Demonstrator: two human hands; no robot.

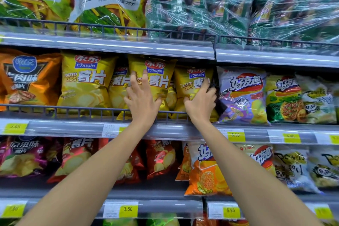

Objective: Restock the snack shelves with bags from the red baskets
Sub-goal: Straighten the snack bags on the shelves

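Yellow chip bag [157, 79] under flat, released left grip [141, 101]; right grip [200, 102] seemingly clasps neighbouring bag [190, 82]; seat both upright behind rail [82, 110].

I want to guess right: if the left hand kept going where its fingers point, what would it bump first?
The middle yellow chip bag; the left hand touches its front, though depth is hard to judge.

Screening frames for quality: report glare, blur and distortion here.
Head view: glare streaks the clear-wrapped packs up top; wide-angle bend bows the shelf rail; the price tag at the frame's edge blurs; left hand, right hand and the yellow chip bag it grips are sharp.
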